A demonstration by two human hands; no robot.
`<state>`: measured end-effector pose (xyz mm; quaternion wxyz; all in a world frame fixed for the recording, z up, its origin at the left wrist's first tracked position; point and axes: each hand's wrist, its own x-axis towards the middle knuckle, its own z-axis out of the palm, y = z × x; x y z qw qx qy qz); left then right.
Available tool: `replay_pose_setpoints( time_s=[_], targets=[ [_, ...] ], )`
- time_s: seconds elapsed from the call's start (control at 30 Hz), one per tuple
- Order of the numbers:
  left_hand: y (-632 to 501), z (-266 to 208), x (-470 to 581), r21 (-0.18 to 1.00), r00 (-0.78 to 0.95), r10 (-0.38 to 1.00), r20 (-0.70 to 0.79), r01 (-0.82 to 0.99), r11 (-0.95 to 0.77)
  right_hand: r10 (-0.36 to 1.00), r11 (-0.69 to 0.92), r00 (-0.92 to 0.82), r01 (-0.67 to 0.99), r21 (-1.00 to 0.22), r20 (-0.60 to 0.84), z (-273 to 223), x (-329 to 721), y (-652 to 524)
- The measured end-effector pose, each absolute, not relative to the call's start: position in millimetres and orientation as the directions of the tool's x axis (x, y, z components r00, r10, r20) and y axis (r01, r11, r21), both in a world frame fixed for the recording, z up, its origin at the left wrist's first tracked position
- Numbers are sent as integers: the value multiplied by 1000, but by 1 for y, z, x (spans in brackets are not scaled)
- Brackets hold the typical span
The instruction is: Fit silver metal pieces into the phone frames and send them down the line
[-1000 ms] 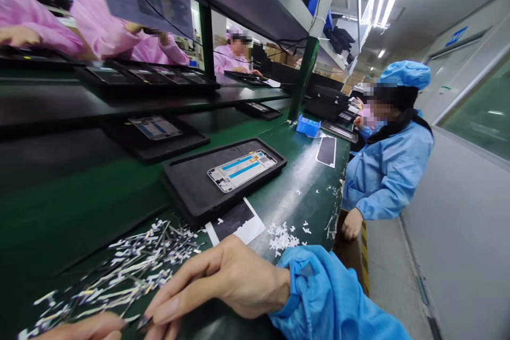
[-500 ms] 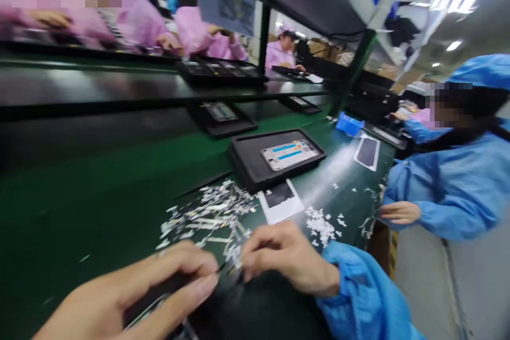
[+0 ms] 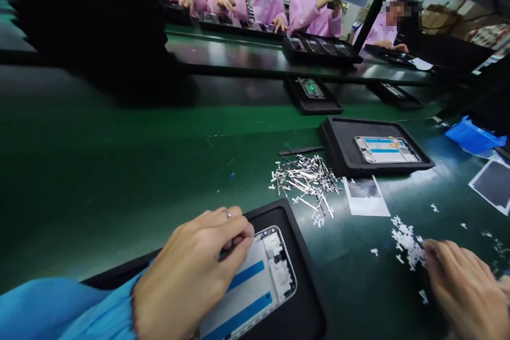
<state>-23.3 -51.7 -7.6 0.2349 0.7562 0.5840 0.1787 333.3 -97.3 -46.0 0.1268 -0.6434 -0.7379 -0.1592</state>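
My left hand (image 3: 195, 260) rests over a phone frame (image 3: 255, 281) with two blue strips. Its fingers are curled, thumb and fingertips drawn together. Whatever they may hold is hidden. The phone frame lies in a black tray (image 3: 306, 287) in front of me. At the lower right, my right hand (image 3: 466, 281) is at the edge of a small pile of white tabs (image 3: 406, 241), its fingers bunched. Its thumb and anything in its grip are out of sight. A heap of thin black and white strips (image 3: 305, 178) lies beyond the tray.
Another black tray (image 3: 342, 156) holds a second phone frame (image 3: 386, 150). Near it are a dark tool (image 3: 300, 151), a white sheet (image 3: 380, 207) and a blue bin (image 3: 474, 135). A raised shelf (image 3: 239, 58) crosses behind, with people in pink beyond.
The view has turned, bringing the near tray into full sight. My hands, formerly close together by the strips, are apart: left over the phone frame, right at the white tabs.
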Motion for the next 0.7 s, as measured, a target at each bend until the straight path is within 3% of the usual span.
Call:
replay_pose_setpoints(
  time_s=[0.1,0.2,0.37,0.5,0.7],
  targets=[
    [-50,-9,-20,532,228,974,8,824,-197,787,424,-432,897,123,439,-36,296,-89],
    [-51,-16,-18,505,238,971,18,836,-214,584,710,-708,683,174,397,-26,236,-81],
    [-47,-21,-17,496,266,957,114,820,-286,404,795,-694,588,146,596,-25,161,-67],
    [-43,-12,-20,533,268,961,66,805,-261,376,807,-703,569,159,604,-31,147,-59],
    [-45,-11,-30,560,277,952,129,772,-300,357,817,-713,552,168,603,-35,140,-55]
  ],
)
